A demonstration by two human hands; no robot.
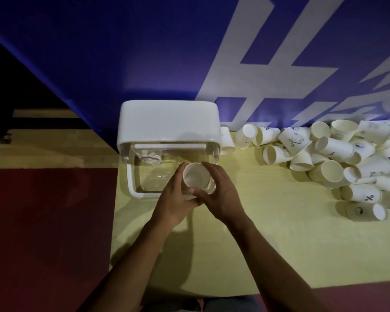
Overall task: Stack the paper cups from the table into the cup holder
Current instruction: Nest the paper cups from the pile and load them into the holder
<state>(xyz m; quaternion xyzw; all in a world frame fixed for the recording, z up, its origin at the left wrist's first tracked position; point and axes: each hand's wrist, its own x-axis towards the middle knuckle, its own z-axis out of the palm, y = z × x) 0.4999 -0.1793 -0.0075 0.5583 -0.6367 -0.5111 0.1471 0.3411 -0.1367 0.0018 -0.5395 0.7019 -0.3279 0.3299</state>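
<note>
We see both hands, left hand and right hand, wrapped around an upright white paper cup at frame centre. It sits against the clear plastic cup holder with white lid. Loose white paper cups pile at right

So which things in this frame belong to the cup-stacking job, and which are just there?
Part of the job:
- cup holder, clear front, white lid
- paper cup, gripped by left hand and right hand
- pile of loose cups on the table

Just there:
- blue banner with white lettering
- red floor
</note>
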